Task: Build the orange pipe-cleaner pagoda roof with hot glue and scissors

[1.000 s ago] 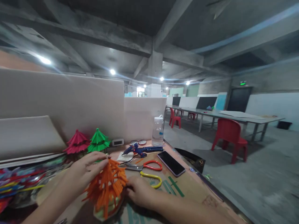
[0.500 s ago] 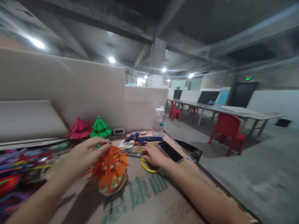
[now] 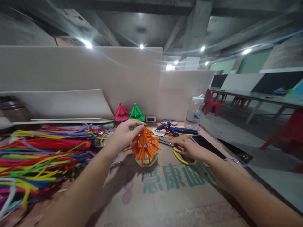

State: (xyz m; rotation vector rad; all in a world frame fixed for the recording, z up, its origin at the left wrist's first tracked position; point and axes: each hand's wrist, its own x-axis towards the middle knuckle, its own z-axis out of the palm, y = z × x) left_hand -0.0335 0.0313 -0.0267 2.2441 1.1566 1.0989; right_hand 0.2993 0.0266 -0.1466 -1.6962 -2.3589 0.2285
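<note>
My left hand (image 3: 125, 135) pinches the tip of an orange pipe-cleaner tree (image 3: 145, 143), whose drooping tiers stand over a pale, many-sided base (image 3: 147, 160) on the table. To the right, my right hand (image 3: 193, 148) has its fingers curled on the handles of a pair of scissors (image 3: 184, 159). The grey blades point left toward the tree. Part of the handles is hidden under the fingers. Beyond the scissors lies a blue hot glue gun (image 3: 168, 126), its tip on a small white pad.
Bundles of coloured pipe cleaners (image 3: 47, 154) cover the left side. A pink tree (image 3: 121, 113) and a green tree (image 3: 135, 112) stand by the white partition (image 3: 94, 69). Blue-handled pliers (image 3: 186, 130), a water bottle (image 3: 194, 113) and a phone (image 3: 208, 146) lie toward the right edge.
The view has swung left, so everything sits further right and more pipe cleaners show. My left hand stays at the orange tree's tip and my right hand at the scissors.
</note>
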